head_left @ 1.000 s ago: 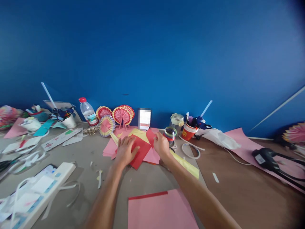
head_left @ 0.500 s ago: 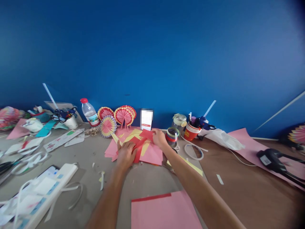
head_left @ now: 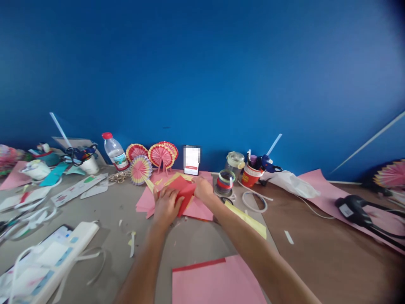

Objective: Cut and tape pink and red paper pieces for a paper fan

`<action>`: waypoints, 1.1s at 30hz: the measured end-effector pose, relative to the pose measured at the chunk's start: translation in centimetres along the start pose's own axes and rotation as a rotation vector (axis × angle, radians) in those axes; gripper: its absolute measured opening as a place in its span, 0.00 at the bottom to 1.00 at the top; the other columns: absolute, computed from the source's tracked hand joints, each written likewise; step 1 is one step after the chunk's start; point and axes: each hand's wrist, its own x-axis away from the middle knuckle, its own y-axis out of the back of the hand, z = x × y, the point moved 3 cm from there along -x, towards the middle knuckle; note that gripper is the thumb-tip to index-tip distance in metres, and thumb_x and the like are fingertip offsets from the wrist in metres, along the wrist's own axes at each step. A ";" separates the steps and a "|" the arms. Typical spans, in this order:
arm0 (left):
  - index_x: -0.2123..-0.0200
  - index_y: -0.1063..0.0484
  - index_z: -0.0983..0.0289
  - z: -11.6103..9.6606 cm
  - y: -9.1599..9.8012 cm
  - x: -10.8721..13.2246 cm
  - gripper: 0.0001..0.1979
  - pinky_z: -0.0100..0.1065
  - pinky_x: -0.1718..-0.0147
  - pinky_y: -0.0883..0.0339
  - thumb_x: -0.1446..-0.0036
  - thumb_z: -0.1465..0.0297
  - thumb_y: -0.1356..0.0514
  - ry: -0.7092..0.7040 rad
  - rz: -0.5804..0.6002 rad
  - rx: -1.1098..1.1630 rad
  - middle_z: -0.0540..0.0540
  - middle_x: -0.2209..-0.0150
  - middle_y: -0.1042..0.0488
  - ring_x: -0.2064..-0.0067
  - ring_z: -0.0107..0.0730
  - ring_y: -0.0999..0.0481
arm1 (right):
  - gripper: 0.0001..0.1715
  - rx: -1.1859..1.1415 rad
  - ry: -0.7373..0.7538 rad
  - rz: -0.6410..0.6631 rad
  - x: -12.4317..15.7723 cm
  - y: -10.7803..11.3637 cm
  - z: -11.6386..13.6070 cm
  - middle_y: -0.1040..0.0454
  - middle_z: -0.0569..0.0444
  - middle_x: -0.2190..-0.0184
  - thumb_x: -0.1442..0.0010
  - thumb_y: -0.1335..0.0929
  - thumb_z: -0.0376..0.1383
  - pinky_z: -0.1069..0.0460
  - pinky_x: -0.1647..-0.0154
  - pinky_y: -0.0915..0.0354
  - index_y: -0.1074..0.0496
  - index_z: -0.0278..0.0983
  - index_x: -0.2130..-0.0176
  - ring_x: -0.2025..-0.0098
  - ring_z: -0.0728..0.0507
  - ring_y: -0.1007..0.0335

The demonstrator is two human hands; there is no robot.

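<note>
A sheet of red paper (head_left: pixel 182 188) is between my hands, raised over a loose pile of pink paper (head_left: pixel 201 208) and yellow pieces. My left hand (head_left: pixel 166 205) is closed on its left edge, thumb near the front and fingers at the back. At the right upper corner, my right hand (head_left: pixel 203 190) pinches the sheet, its fingertips partly hidden. Nearer to me lies a pink sheet (head_left: pixel 218 280) with a red strip (head_left: pixel 199 264) along its top edge.
Behind the pile stand pleated paper fans (head_left: pixel 161 156) and a phone (head_left: pixel 191 161). Tape rolls (head_left: pixel 225 180), a jar (head_left: pixel 236 161) and a red cup (head_left: pixel 251 175) of tools stand right. A bottle (head_left: pixel 115 152) and a power strip (head_left: pixel 63 264) are left.
The red paper has come together into one broader sheet between my hands, where it looked like separate flaps before. My right hand has turned and drawn slightly inward. The view has shifted a little.
</note>
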 end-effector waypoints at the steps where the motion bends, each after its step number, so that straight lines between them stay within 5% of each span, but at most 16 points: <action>1: 0.54 0.27 0.61 -0.1 -0.3 0.0 0.14 0.59 0.38 0.65 0.38 0.63 0.46 -0.003 0.045 -0.013 0.59 0.54 0.23 0.44 0.49 0.32 | 0.18 0.006 0.000 0.006 0.2 0.3 0.1 0.31 0.48 0.49 0.36 0.34 0.41 0.44 0.53 0.31 0.33 0.36 0.48 0.52 0.42 0.30; 4: 0.53 0.27 0.61 0.0 -0.7 0.0 0.16 0.61 0.38 0.63 0.39 0.62 0.47 0.006 0.087 -0.023 0.60 0.53 0.23 0.44 0.51 0.32 | 0.14 -0.042 0.005 -0.030 0.5 2.3 0.2 0.31 0.46 0.49 0.36 0.35 0.34 0.45 0.51 0.33 0.29 0.36 0.51 0.52 0.41 0.30; 7: 0.49 0.28 0.61 0.0 -1.2 0.2 0.19 0.62 0.39 0.60 0.40 0.61 0.46 -0.004 0.126 -0.030 0.61 0.50 0.25 0.43 0.53 0.33 | 0.20 -0.129 0.016 -0.110 0.9 5.0 0.0 0.30 0.44 0.50 0.39 0.40 0.25 0.48 0.46 0.36 0.26 0.36 0.52 0.49 0.42 0.31; 11: 0.47 0.30 0.60 -0.1 -1.8 0.4 0.20 0.63 0.41 0.55 0.40 0.60 0.46 -0.034 0.135 -0.029 0.61 0.46 0.28 0.42 0.54 0.34 | 0.23 -0.267 0.036 -0.132 3.4 8.1 -0.5 0.27 0.46 0.53 0.39 0.43 0.28 0.50 0.50 0.35 0.27 0.35 0.51 0.51 0.43 0.31; 15: 0.52 0.27 0.58 -0.5 -1.7 -0.1 0.16 0.61 0.42 0.51 0.39 0.62 0.47 -0.073 0.068 -0.007 0.60 0.45 0.29 0.41 0.54 0.36 | 0.19 -0.389 0.083 0.063 8.3 9.7 -0.8 0.23 0.51 0.66 0.39 0.40 0.34 0.55 0.72 0.34 0.24 0.36 0.54 0.72 0.49 0.30; 20: 0.54 0.26 0.60 -1.2 -0.6 -1.2 0.16 0.54 0.40 0.48 0.37 0.68 0.52 -0.120 -0.143 0.091 0.60 0.49 0.27 0.45 0.45 0.32 | 0.15 -0.434 0.083 0.264 13.0 10.7 -2.1 0.23 0.54 0.71 0.40 0.37 0.36 0.57 0.77 0.39 0.22 0.37 0.60 0.77 0.51 0.34; 25: 0.54 0.25 0.60 -2.5 1.1 -1.8 0.17 0.46 0.49 0.36 0.37 0.70 0.52 -0.200 -0.237 0.182 0.61 0.58 0.25 0.54 0.42 0.27 | 0.15 -0.321 -0.011 0.060 13.0 13.3 -4.7 0.23 0.51 0.65 0.40 0.38 0.35 0.53 0.66 0.35 0.23 0.36 0.61 0.68 0.46 0.30; 30: 0.62 0.23 0.59 -5.4 2.7 -2.2 0.13 0.52 0.42 0.46 0.37 0.64 0.48 -0.202 -0.220 0.161 0.55 0.67 0.21 0.62 0.41 0.24 | 0.14 -0.203 -0.120 -0.137 10.5 15.0 -6.7 0.23 0.50 0.64 0.41 0.38 0.33 0.50 0.57 0.37 0.24 0.36 0.63 0.62 0.43 0.29; 33: 0.55 0.26 0.60 -7.2 2.7 -2.1 0.14 0.49 0.42 0.44 0.36 0.68 0.51 -0.181 -0.249 0.229 0.55 0.67 0.21 0.62 0.39 0.23 | 0.12 -0.144 -0.187 -0.205 8.3 14.6 -7.5 0.24 0.49 0.65 0.44 0.37 0.32 0.49 0.56 0.38 0.25 0.35 0.62 0.61 0.41 0.30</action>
